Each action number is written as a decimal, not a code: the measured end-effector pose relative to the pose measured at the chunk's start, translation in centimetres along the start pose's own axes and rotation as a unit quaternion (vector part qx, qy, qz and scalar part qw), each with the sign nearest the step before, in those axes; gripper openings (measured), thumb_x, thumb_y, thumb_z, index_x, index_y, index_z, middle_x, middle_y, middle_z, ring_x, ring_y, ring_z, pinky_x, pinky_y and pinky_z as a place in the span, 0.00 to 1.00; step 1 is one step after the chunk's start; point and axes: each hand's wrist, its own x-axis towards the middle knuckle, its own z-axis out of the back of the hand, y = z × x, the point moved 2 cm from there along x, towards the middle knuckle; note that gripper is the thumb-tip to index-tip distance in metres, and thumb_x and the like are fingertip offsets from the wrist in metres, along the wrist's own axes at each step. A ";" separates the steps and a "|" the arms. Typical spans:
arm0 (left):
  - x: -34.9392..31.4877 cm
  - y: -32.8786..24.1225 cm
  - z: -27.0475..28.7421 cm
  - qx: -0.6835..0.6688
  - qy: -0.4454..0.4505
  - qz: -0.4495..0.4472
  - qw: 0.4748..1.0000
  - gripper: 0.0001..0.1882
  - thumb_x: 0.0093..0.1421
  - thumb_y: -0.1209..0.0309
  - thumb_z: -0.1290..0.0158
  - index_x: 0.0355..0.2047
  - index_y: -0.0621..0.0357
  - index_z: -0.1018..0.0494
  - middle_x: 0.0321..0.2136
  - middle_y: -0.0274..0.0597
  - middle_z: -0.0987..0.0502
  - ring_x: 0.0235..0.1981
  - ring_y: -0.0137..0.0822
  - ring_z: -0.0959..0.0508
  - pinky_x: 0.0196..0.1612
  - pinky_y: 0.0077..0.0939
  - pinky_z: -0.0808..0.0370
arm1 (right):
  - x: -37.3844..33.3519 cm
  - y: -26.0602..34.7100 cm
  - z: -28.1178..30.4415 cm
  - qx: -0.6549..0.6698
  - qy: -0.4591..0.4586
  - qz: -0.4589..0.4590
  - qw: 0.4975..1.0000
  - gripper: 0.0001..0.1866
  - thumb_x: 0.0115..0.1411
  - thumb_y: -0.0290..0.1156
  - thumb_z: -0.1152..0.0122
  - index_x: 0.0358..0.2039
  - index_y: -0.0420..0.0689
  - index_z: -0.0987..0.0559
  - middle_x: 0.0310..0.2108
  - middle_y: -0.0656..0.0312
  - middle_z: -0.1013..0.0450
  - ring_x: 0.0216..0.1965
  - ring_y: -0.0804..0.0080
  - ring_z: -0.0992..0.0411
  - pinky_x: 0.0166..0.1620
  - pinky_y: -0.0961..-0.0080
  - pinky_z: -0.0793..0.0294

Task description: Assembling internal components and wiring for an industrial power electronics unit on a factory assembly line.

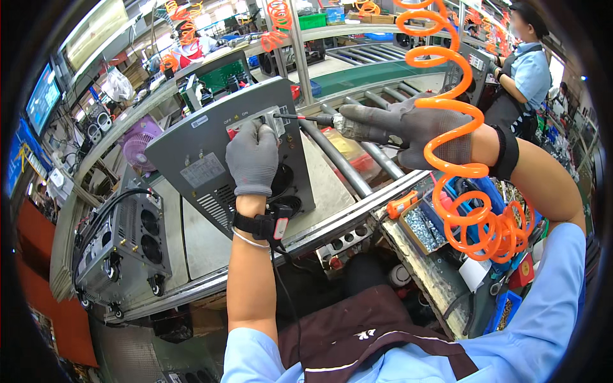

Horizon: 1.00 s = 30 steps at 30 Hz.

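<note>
Around me the workshop is crowded, an orange coiled hose (440,103) hanging beside a roller track (338,161) and a pale counter (335,198). On that counter a grey metal case (191,137) stands upright but leaning, its switch side facing the worker, seemingly so the fittings stay easy to reach. The left hand (252,163), gloved, has its fingers bunched on a small pale block (276,122) against the upper face, probably to steady it. The gloved right hand (408,131) is wrapped round a screwdriver (324,119), held roughly level, tip at the block, likely for a straight push. A box of screws (426,228) sits below the right arm, presumably for quick picking
</note>
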 end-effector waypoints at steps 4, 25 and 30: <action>-0.5 -0.4 0.0 -0.007 -0.015 -0.009 1.000 0.10 0.54 0.67 0.53 0.27 0.60 0.25 0.17 0.48 0.25 0.22 0.47 0.22 0.30 0.36 0.28 | -1.2 2.8 0.8 -0.078 0.072 -0.128 0.986 0.45 0.38 0.26 0.45 0.61 0.51 0.44 0.25 0.49 0.30 0.29 0.49 0.30 0.32 0.60 0.32; -0.7 0.4 1.0 -0.007 0.075 -0.106 0.992 0.13 0.54 0.68 0.49 0.37 0.62 0.26 0.24 0.44 0.25 0.23 0.34 0.28 0.29 0.29 0.31 | -55.3 5.9 -4.7 0.118 -0.531 -0.523 0.656 0.29 0.51 0.28 0.45 0.55 0.40 0.36 0.58 0.58 0.42 0.60 0.66 0.45 0.60 0.72 0.48; -4.9 4.3 2.8 -0.170 0.096 -0.022 0.981 0.13 0.58 0.72 0.51 0.43 0.64 0.27 0.35 0.39 0.24 0.34 0.26 0.28 0.41 0.21 0.31 | -71.3 5.6 -8.0 0.025 -0.599 -0.631 0.492 0.29 0.54 0.32 0.44 0.57 0.41 0.37 0.57 0.58 0.40 0.58 0.65 0.42 0.57 0.72 0.45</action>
